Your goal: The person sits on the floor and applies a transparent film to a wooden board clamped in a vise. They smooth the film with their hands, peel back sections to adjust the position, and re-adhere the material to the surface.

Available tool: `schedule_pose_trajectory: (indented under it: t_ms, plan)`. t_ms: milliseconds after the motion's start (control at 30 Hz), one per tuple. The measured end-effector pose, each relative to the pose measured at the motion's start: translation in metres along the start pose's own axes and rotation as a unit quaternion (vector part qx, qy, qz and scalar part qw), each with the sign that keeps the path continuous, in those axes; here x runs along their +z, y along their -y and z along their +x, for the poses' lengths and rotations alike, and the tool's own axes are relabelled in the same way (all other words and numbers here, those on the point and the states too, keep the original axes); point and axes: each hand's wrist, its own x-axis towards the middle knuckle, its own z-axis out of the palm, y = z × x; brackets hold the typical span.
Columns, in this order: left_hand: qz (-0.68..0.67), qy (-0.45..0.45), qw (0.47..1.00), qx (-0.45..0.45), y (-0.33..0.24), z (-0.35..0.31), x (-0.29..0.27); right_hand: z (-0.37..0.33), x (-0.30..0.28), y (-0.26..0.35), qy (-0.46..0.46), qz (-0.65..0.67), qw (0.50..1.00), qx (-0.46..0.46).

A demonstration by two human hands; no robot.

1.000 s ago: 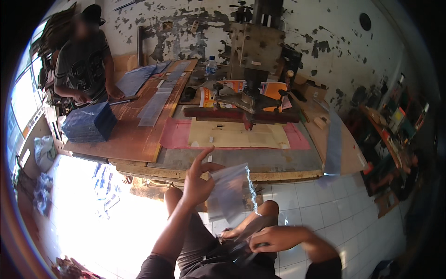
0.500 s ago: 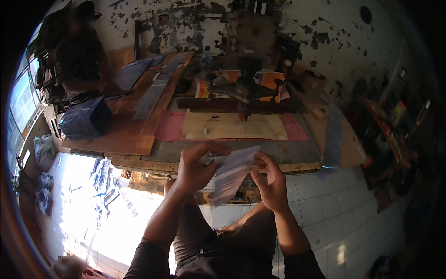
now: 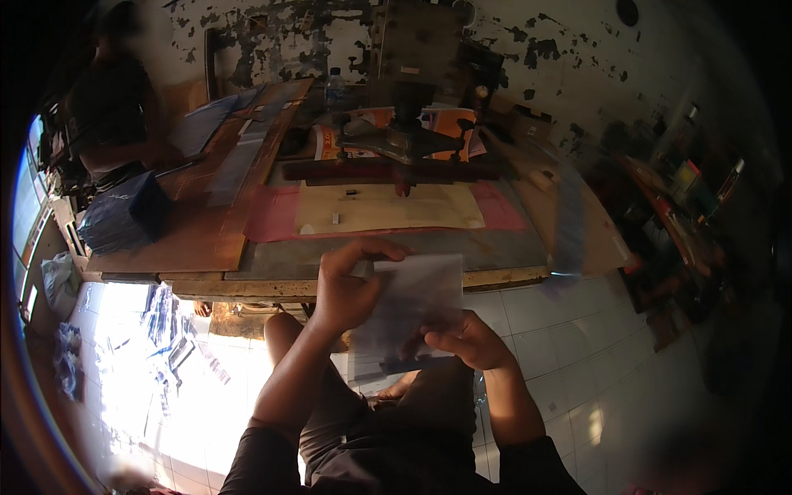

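Observation:
Between my hands, in front of the table edge, is a see-through plastic sheet (image 3: 425, 285), its lower part blurred. My left hand (image 3: 348, 285) pinches the upper left side of the sheet, thumb and fingers closed on it. Lower down on the right, my right hand (image 3: 469, 340) grips the sheet, with some fingers showing dimly through it. Behind it on the table lies a yellowish sheet (image 3: 392, 210) over a pink one (image 3: 268, 216), with two small pieces on top. A dark metal press (image 3: 404, 144) stands over their far side.
To the left, a person (image 3: 115, 107) stands by a brown board (image 3: 202, 239) holding clear strips and a blue plastic-wrapped stack (image 3: 124, 213). Plastic scraps (image 3: 169, 338) litter the sunlit floor. A long clear strip (image 3: 569, 223) hangs over the table's right side. A bottle (image 3: 334, 87) stands behind.
My right hand has moved down from the sheet's upper right corner to its lower right part. The sheet now faces me more broadly. The whole view has shifted slightly.

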Motion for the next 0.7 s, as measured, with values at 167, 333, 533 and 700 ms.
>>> schedule_pose_trajectory:
  t_ms: [167, 333, 533, 700]
  plan:
    - [-0.115, -0.014, 0.992, -0.059, 0.023, -0.008, 0.025, -0.026, 0.015, 0.059, -0.046, -0.014, 0.998, -0.040]
    - [-0.172, 0.072, 0.970, -0.155, 0.024, -0.021, 0.054, -0.003, 0.010, 0.128, -0.144, -0.009, 0.982, -0.125]
    - [-0.225, 0.260, 0.930, -0.128, 0.072, -0.036, 0.091, 0.030, -0.011, 0.218, -0.154, -0.035, 0.957, -0.244]
    - [-0.326, 0.370, 0.839, -0.230, 0.070, -0.047, 0.143, 0.053, -0.076, 0.280, -0.201, 0.042, 0.941, -0.269]
